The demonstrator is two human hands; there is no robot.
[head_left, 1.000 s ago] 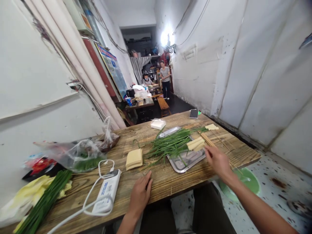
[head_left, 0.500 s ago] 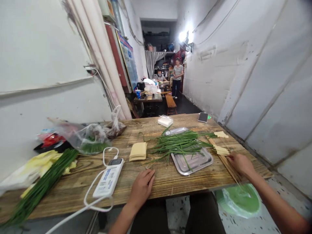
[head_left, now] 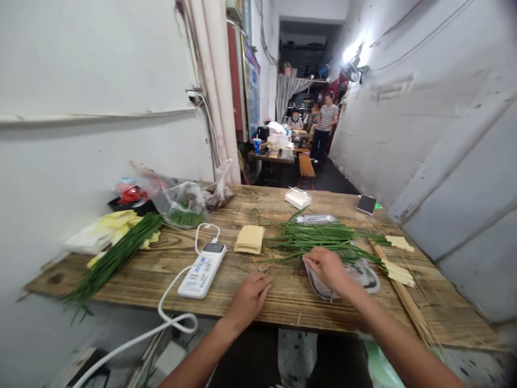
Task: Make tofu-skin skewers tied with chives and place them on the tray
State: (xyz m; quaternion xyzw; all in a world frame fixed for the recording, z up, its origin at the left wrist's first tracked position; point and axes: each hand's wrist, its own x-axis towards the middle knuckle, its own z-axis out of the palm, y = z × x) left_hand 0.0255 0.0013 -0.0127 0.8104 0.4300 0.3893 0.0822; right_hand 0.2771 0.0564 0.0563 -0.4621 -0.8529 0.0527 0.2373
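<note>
My left hand (head_left: pixel 249 299) rests on the wooden table with its fingers curled together; what lies under them, if anything, is hidden. Over the left part of a clear plastic tray (head_left: pixel 369 283) is my right hand (head_left: pixel 327 267), its fingertips pinched beside the loose green chives (head_left: pixel 317 234). Whether a chive is in the pinch I cannot make out. Beyond my left hand sits a stack of square beige tofu sheets (head_left: pixel 249 240). To the right, two beige rolls, one nearer (head_left: pixel 398 273) and one farther (head_left: pixel 399 243), have chives sticking out leftward. Thin wooden skewers (head_left: pixel 407 307) lie beside them.
A white power bank (head_left: pixel 197 277) with a cable lies at left, near a chive bundle (head_left: pixel 117 253) and plastic bags (head_left: pixel 186 202). Farther back are a white tissue pack (head_left: pixel 298 198) and a phone (head_left: pixel 366 204). People are in the background.
My right hand has moved left from the nearer beige roll to the chives above the tray. My left hand stays on the table, its fingers more curled. The view has turned left.
</note>
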